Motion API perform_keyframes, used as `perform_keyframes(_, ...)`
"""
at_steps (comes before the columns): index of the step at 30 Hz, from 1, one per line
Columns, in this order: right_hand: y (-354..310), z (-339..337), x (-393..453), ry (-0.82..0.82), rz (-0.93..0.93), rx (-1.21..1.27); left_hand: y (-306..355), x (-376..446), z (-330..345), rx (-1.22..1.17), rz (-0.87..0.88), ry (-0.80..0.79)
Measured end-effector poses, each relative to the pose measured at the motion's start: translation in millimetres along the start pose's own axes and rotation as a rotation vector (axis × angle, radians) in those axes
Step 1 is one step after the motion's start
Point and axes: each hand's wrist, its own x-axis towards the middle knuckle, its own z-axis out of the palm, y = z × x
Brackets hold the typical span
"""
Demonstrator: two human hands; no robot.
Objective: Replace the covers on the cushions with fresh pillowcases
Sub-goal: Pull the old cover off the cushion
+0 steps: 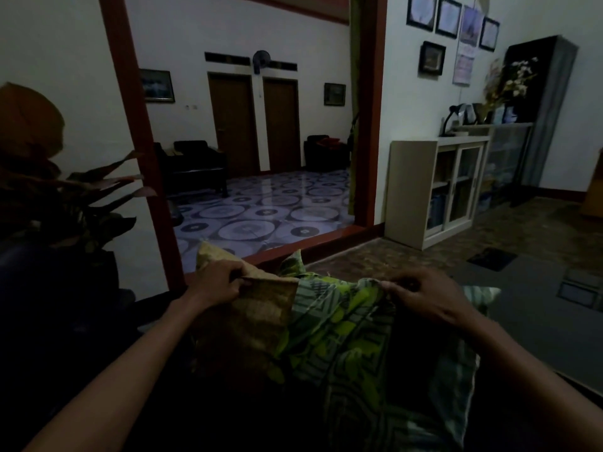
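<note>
Dim room. Lower centre: cushion point(261, 321) in tan inner fabric, half inside a green patterned pillowcase point(346, 337), lying near the person. Left hand point(218, 282), grip clamped, pinches the tan cushion edge. Right hand point(427, 295), grip clamped on the pillowcase's top edge. Left edge: dark leafy plant point(81, 203). Right, further back: white cabinet point(434, 190). Upper centre: doorway, patterned tile floor point(261, 210), two brown doors point(254, 125).

My left hand point(218, 281) and right hand point(421, 296) both grip the cushion point(326, 327), which fills the room between my arms. A plant point(75, 203) crowds close on my left. Ahead and to the right, the floor point(424, 256) lies open up to the cabinet point(437, 190).
</note>
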Motion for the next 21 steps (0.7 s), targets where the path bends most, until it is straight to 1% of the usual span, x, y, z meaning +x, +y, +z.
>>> perform_keyframes(2,10,-4,-8,-0.057,0.045,0.059,4,-1,-1,0.019,0.010,-0.022)
perform_keyframes(3,14,-2,-11,-0.046,0.037,0.071,12,-2,-1,0.014,0.041,-0.008)
perform_keyframes(5,16,4,-17,0.016,0.006,0.066,36,-1,3,-0.045,0.136,0.028)
perform_keyframes(7,17,10,-19,0.098,-0.026,0.077,60,3,15,-0.083,0.192,0.018)
perform_keyframes(9,18,12,-25,0.157,-0.039,0.098,79,6,31,-0.050,0.171,0.014)
perform_keyframes(13,30,7,-38,0.296,0.005,0.131,91,6,50,-0.081,0.117,0.150)
perform_keyframes(18,47,1,-45,0.373,0.047,0.135,80,8,43,-0.094,0.128,0.216)
perform_keyframes(21,59,-6,-51,0.396,0.081,0.129,75,9,44,-0.104,0.141,0.212)
